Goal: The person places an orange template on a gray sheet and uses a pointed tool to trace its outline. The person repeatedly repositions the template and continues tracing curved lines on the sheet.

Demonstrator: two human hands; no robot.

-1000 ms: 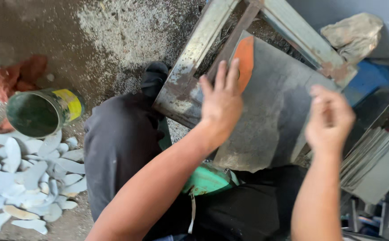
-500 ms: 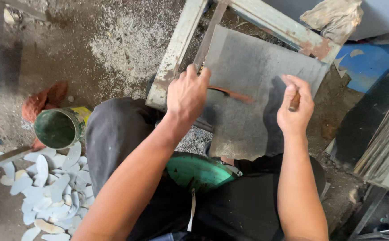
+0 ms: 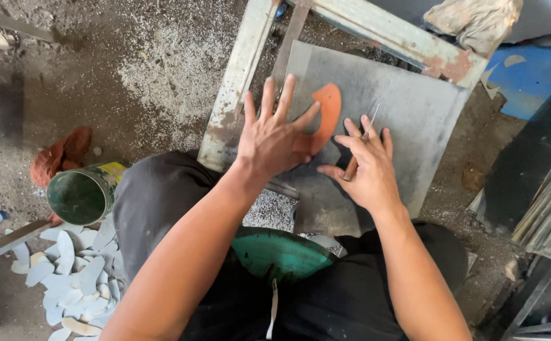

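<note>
Half a second ago the orange template [image 3: 323, 120] showed only as a thin edge-on sliver between the hands; now it lies flat on the grey sheet [image 3: 408, 113], its curved crescent shape facing up. The left hand [image 3: 274, 134] has spread out, fingers splayed and palm pressing the template's lower part against the sheet, gripping nothing. The right hand [image 3: 365, 165], which was raised at the sheet's right part, has come down just right of the template and is closed around a scribing tool [image 3: 359, 154] with a brown handle; its thin metal tip seems to touch the sheet near the template's outer edge, though the tip is too fine to be sure.

The sheet rests tilted on a worn metal frame [image 3: 237, 88] that serves as the surface, with the person's dark-trousered knees under its near edge. Left of the sheet, on the gritty concrete floor [image 3: 98, 69], stand a green tin can [image 3: 83, 194] and, near it, a pile of pale cut-out pieces [image 3: 67, 278]. Above the sheet's far right corner lies a crumpled rag [image 3: 474, 19]; right of the sheet, stacked dark sheets [image 3: 541, 189] lean.
</note>
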